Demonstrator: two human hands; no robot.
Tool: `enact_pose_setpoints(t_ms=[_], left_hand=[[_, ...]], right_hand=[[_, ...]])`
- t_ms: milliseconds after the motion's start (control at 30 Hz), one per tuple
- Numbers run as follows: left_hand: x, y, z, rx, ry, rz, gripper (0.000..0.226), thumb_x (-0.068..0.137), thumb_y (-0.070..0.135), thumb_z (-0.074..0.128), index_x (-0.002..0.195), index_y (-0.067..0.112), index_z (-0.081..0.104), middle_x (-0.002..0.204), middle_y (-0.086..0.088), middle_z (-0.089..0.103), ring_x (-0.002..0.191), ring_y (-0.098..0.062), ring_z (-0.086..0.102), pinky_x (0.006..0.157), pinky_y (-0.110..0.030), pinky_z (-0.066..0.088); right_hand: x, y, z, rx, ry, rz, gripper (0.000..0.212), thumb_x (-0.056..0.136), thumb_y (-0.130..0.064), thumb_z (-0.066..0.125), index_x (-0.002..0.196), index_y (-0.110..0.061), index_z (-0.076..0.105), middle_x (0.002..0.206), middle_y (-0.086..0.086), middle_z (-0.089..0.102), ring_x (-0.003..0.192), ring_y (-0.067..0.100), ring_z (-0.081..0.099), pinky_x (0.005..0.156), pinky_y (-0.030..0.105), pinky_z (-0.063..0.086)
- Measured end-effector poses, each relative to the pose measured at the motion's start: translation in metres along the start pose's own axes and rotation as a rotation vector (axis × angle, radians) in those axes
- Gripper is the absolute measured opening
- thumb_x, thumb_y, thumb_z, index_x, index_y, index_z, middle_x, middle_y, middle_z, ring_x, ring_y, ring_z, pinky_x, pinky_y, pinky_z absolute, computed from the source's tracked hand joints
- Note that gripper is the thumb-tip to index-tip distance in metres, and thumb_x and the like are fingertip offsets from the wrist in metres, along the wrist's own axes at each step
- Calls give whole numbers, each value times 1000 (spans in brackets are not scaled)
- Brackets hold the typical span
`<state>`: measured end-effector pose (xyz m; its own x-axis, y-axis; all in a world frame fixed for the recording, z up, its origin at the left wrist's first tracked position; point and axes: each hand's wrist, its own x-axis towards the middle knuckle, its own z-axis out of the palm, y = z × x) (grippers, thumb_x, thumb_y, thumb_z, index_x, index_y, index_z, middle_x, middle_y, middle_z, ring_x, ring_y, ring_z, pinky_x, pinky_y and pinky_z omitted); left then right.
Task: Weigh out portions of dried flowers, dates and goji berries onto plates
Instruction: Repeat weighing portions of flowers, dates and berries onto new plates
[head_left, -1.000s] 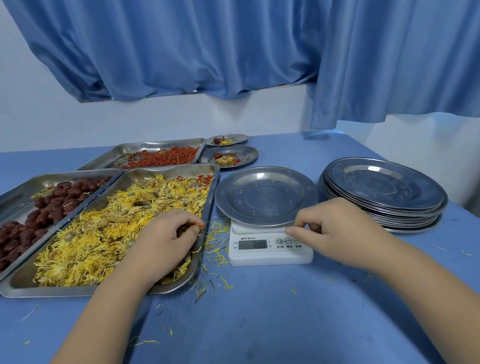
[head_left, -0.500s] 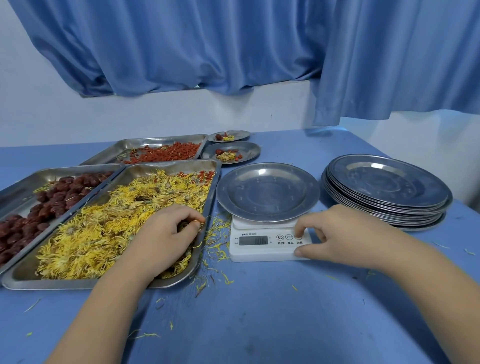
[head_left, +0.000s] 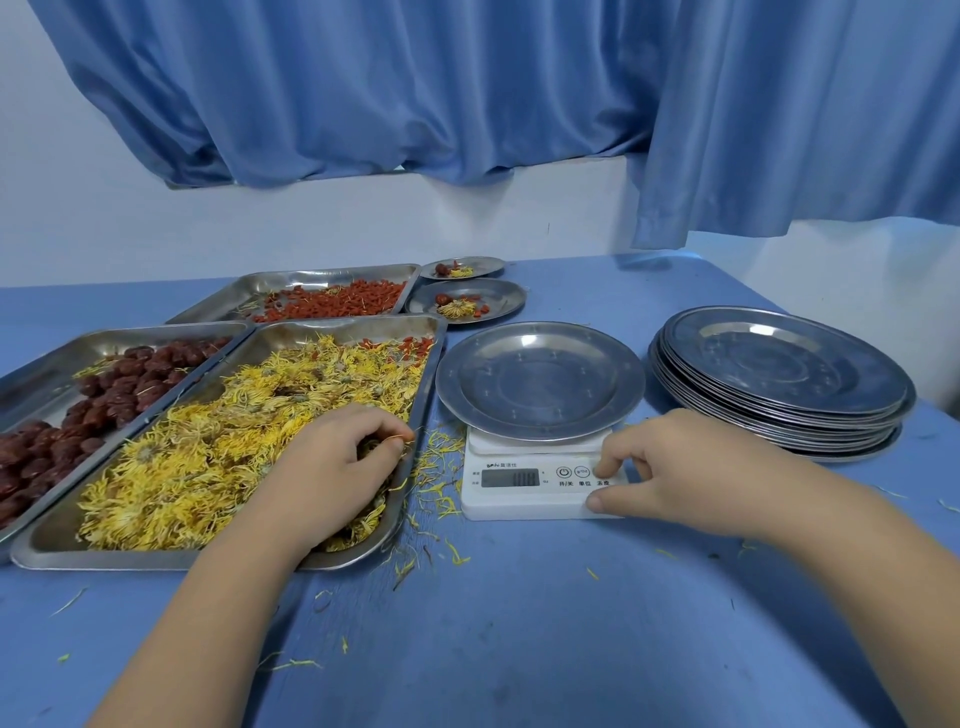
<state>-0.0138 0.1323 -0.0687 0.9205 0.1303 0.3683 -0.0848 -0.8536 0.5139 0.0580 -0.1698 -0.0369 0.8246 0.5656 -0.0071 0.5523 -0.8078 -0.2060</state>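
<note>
A steel tray of yellow dried flowers lies at the left. My left hand is in it, fingers curled round a pinch of flowers at the tray's right rim. An empty steel plate sits on a white scale. My right hand holds the scale's right front corner, one fingertip on its rightmost button and the thumb on its front edge. A tray of dark red dates lies at the far left, a tray of goji berries behind.
A stack of empty steel plates stands right of the scale. Two plates with mixed portions sit behind it. Loose petals litter the blue table between tray and scale. A blue curtain hangs behind.
My right hand moved down from the plate's rim to the scale's right front corner and put a fingertip on its button. My left hand stayed in the flowers.
</note>
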Motion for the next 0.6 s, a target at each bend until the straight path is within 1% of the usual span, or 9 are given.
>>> enact_pose_setpoints(t_ms=[100, 200, 300, 367, 433, 500, 600], left_hand=[[0, 0, 0, -6, -2, -8, 24, 93, 22, 60, 88, 45, 62, 93, 20, 61, 90, 9, 51, 69, -11, 36], [0, 0, 0, 1, 1, -4, 24, 92, 22, 60, 88, 46, 62, 93, 20, 61, 90, 8, 51, 69, -9, 36], [0, 1, 0, 5, -2, -7, 23, 93, 22, 60, 89, 45, 62, 94, 20, 61, 90, 8, 51, 70, -10, 36], [0, 1, 0, 6, -4, -10, 22, 93, 23, 60, 89, 44, 63, 94, 21, 61, 88, 6, 52, 70, -14, 39], [0, 1, 0, 7, -5, -10, 21, 93, 22, 60, 90, 43, 64, 94, 21, 61, 89, 7, 52, 71, -13, 39], [-1, 2, 0, 28, -3, 2, 20, 93, 22, 60, 91, 41, 64, 94, 21, 61, 92, 9, 51, 71, -10, 36], [-2, 5, 0, 92, 10, 34, 17, 92, 21, 60, 94, 36, 65, 93, 21, 61, 92, 4, 53, 73, -9, 35]], right_hand=[[1, -2, 0, -14, -4, 13, 40, 72, -73, 55, 95, -42, 62, 75, -14, 54, 65, 2, 52, 62, 27, 47], [1, -4, 2, -58, 21, 21, 37, 73, -73, 52, 91, -42, 62, 74, -12, 56, 66, 2, 52, 61, 28, 46], [0, -6, 8, -81, 108, 14, 34, 78, -69, 49, 83, -38, 61, 68, -10, 57, 63, 2, 52, 53, 26, 38], [1, -9, 11, -124, 167, -1, 34, 81, -66, 47, 81, -35, 61, 64, -12, 54, 59, 0, 47, 49, 23, 31], [2, -11, 13, -138, 218, -13, 33, 83, -63, 46, 80, -33, 61, 60, -14, 51, 56, -3, 42, 47, 22, 26], [4, -11, 15, -120, 253, -26, 33, 85, -60, 45, 81, -32, 62, 58, -15, 49, 56, -4, 40, 48, 22, 26], [4, -11, 16, -53, 291, -38, 32, 85, -58, 46, 79, -31, 63, 55, -13, 50, 57, -2, 42, 49, 24, 29]])
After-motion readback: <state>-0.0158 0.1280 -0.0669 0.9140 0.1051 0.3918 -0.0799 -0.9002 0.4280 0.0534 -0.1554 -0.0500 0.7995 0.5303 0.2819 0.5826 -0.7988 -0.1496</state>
